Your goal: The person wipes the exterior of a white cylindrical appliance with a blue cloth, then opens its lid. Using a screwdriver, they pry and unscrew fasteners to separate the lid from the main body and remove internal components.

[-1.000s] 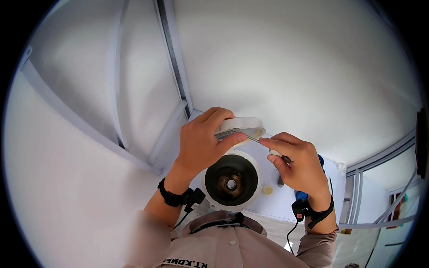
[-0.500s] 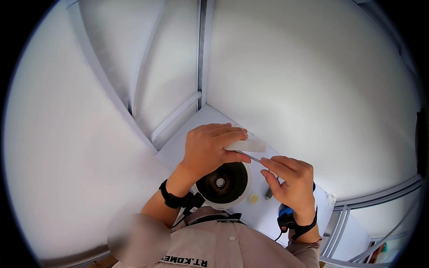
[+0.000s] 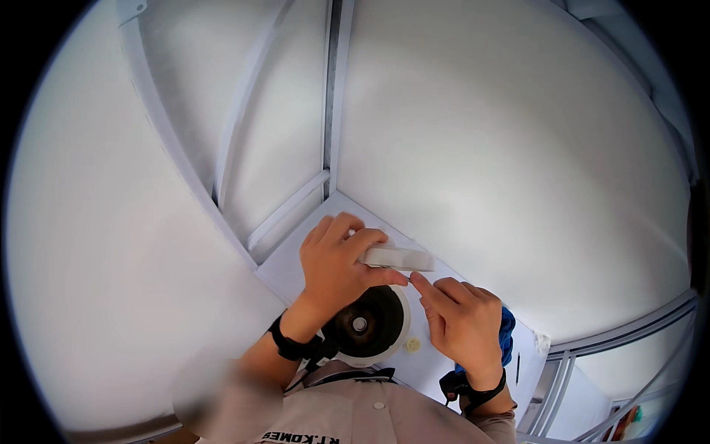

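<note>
My left hand (image 3: 334, 255) is closed round a white, thick-edged part (image 3: 399, 257), fingers behind it and thumb below. Its exact kind I cannot tell. Close by, my right hand (image 3: 466, 322) pinches a thin metal rod (image 3: 409, 278), of which only a short piece shows near the left thumb. The two hands almost meet. Below them on the table stands a round white housing (image 3: 405, 314) with a dark hollow inside and a small light hub at its centre. A small yellowish disc (image 3: 413, 345) lies to its right.
A blue object (image 3: 506, 333) is partly hidden behind my right hand on the white table (image 3: 399, 233). Farther right lie a thin dark stick (image 3: 518, 366) and something white and crumpled (image 3: 542, 342). Pale wall panels (image 3: 503, 148) in metal framing (image 3: 333, 96) enclose the table's far sides.
My right hand has moved left, closer to the left hand, and less of the rod shows. The white part has tilted and come lower. A grey cylinder near the right hand is now hidden.
</note>
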`<state>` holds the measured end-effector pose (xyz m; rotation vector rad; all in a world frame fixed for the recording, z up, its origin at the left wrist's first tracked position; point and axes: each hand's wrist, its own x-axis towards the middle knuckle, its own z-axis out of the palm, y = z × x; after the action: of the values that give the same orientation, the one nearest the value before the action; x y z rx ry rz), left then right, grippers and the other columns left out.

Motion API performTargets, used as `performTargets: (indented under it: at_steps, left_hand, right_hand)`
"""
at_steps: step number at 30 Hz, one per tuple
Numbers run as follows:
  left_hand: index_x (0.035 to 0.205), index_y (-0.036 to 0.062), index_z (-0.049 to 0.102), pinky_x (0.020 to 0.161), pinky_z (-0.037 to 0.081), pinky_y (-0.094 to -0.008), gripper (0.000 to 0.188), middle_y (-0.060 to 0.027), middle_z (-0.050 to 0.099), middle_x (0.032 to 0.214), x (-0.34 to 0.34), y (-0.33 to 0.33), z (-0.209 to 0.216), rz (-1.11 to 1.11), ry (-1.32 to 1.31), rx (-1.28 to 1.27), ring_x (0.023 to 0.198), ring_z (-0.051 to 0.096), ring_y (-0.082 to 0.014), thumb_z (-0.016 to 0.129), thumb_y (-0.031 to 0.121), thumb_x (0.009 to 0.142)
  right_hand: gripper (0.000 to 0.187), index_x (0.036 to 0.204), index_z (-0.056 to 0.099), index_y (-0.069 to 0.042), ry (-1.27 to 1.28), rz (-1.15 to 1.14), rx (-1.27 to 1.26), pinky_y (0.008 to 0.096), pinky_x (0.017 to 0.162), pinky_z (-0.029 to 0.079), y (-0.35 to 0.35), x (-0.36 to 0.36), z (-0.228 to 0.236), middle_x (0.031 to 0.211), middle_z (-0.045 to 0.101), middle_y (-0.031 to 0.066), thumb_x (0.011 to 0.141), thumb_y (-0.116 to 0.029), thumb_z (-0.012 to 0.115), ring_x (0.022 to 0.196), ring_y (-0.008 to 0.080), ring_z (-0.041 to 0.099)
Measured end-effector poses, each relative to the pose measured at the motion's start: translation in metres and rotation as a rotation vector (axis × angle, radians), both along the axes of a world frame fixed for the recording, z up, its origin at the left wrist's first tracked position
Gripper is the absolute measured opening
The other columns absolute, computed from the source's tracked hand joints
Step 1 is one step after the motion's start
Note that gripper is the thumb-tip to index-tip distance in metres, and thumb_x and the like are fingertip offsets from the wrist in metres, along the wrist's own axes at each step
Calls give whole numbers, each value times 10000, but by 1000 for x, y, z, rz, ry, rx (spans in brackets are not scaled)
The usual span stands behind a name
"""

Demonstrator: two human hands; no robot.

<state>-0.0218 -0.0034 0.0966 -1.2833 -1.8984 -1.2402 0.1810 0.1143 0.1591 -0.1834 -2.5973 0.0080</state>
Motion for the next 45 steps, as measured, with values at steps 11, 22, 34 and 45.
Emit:
performTargets:
  at_steps: [11,22,34,45]
  left_hand:
    - [935,115,752,579,473,-353,805,-8,664,777,0,11,-8,49,35,69,641,598,-241,744,870,656]
    - [950,140,815,558,469,-318,702,22,696,789,-1,13,-7,0,30,134,641,579,-210,880,742,595]
    - [916,134,814,546,458,-309,703,28,689,759,-4,21,-8,-5,59,167,607,558,-203,873,752,586]
    - [951,137,811,559,467,-342,720,15,672,776,-6,25,1,-28,43,116,640,571,-222,827,783,634]
  right_hand:
    - [418,1201,800,-171,-21,58,-35,331,535,488,10,-2,9,778,646,-14,797,-73,757,579,196,632]
    - [435,1194,802,-161,-30,133,38,339,535,491,22,-6,16,789,663,-20,774,-60,758,584,195,631]
    - [481,1219,803,-185,-46,175,74,338,529,488,36,-9,16,795,647,-26,756,-61,769,581,191,621]
    - [521,1270,793,-182,-31,-71,275,324,531,480,1,-1,16,812,590,-20,765,-79,718,569,162,567]
